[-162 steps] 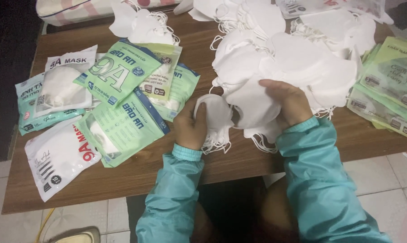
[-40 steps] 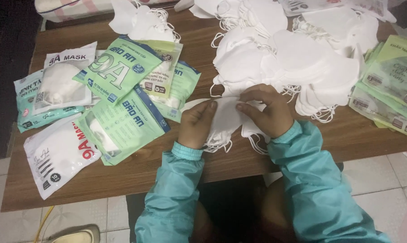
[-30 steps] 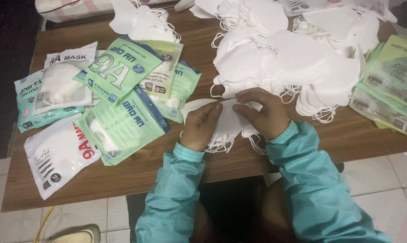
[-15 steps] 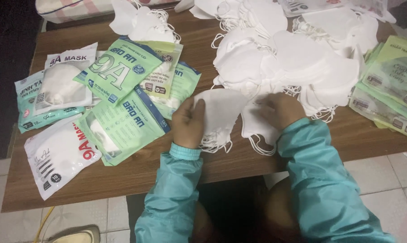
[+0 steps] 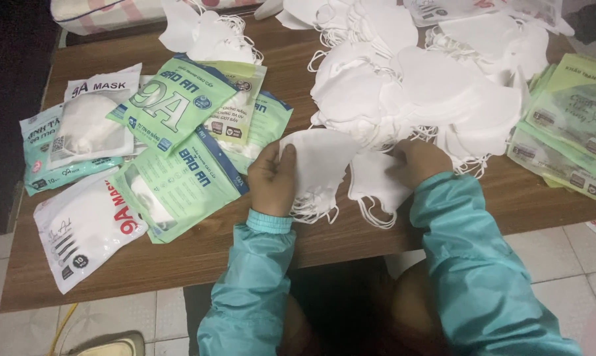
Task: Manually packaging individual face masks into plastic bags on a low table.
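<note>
1. Masks — a small stack of white folded face masks (image 5: 314,168) sits upright in the left hand (image 5: 271,181), near the front edge of the worktop (image 5: 199,254), with the ear loops dangling below the palm.
2. That left hand is closed around the stack: thumb on the near face, fingers wrapped behind, so the stack's broad side faces the right.
3. A second white mask (image 5: 376,184) lies flat on the wood just right of the stack, touching it or nearly so — I cannot tell which. Its loops trail toward the worktop's edge.
4. The right hand (image 5: 420,161) rests with curled fingers on the upper right part of that flat mask, pinching or pressing it; whether it has really gripped the fabric is hidden by the knuckles.
5. The relation that matters: the loose mask lies between the two hands, its long axis running roughly left to right, and the right hand is the nearer one, already on it, while the stack waits just to its left.
6. Behind both hands rises a big heap of loose white masks (image 5: 423,86), touching the right hand's fingertips.
7. To the left lie printed green and white mask packets (image 5: 179,184), overlapping one another; more green packets (image 5: 568,125) are piled at the right edge, well apart from the stack.
8. Both arms wear teal jacket sleeves (image 5: 469,264).
</note>
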